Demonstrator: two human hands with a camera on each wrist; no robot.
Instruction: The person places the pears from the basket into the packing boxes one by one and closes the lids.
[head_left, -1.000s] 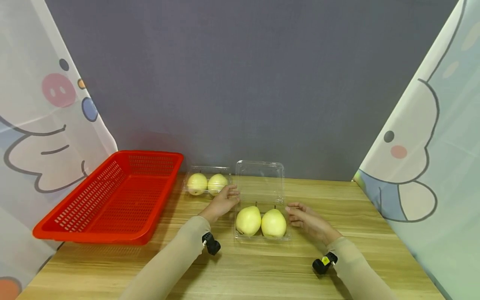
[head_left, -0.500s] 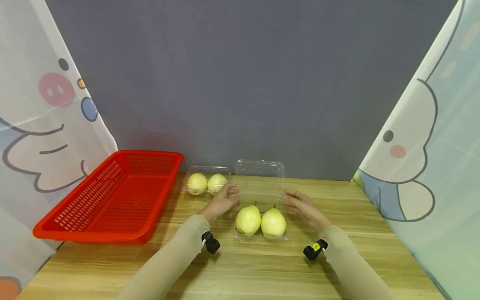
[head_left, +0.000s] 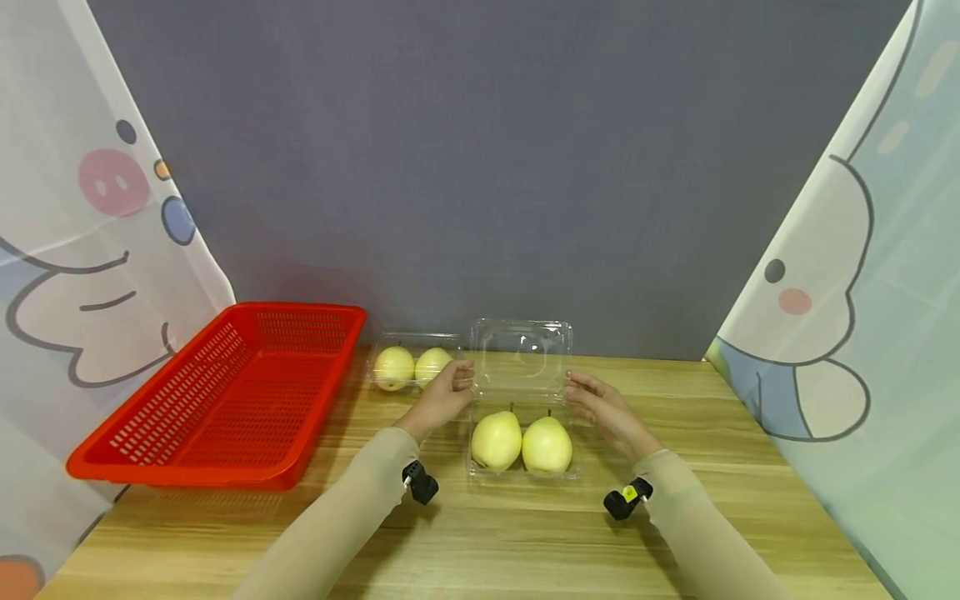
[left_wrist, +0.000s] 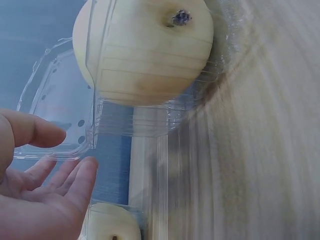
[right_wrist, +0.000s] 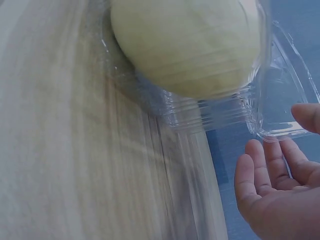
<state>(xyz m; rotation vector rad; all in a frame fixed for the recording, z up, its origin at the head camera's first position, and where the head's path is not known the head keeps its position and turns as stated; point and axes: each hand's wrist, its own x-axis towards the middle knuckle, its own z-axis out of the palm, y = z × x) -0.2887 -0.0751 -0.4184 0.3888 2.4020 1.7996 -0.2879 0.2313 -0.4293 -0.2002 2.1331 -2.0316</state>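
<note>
A clear plastic clamshell box (head_left: 525,472) stands on the wooden table with two yellow pears (head_left: 521,443) in its base. Its lid (head_left: 522,358) stands open and upright behind them. My left hand (head_left: 447,390) is at the lid's left edge and my right hand (head_left: 600,403) at its right edge. In the left wrist view the lid's corner (left_wrist: 55,150) lies between thumb and straight fingers (left_wrist: 75,180), with a gap showing. The right wrist view shows the same: the lid's corner (right_wrist: 280,131) sits between thumb and fingers (right_wrist: 267,162). One pear (left_wrist: 145,50) (right_wrist: 190,45) fills each wrist view.
A second clear box (head_left: 414,367), closed, holds two pears just left of the open lid, close behind my left hand. A red slotted basket (head_left: 180,477) stands at the table's left. A grey wall and printed curtains close in the back and sides.
My right hand has moved up and back from beside the pears to the lid's right edge. My left hand has risen slightly to the lid's left corner. The lid now stands a little more upright.
</note>
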